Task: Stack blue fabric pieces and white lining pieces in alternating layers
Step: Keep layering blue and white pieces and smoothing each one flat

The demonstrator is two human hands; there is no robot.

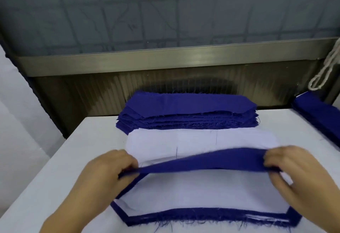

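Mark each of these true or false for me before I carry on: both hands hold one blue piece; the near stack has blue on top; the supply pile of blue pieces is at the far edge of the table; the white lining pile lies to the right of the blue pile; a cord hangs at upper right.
1. Both hands hold one blue piece. True: the left hand and right hand pinch the ends of the blue piece.
2. The near stack has blue on top. False: the near stack shows white lining on top, blue edges below.
3. The blue pile is at the far edge. True: blue pile.
4. White lining pile lies right of it. False: the white lining pile lies in front of it.
5. A cord hangs at upper right. True: cord.
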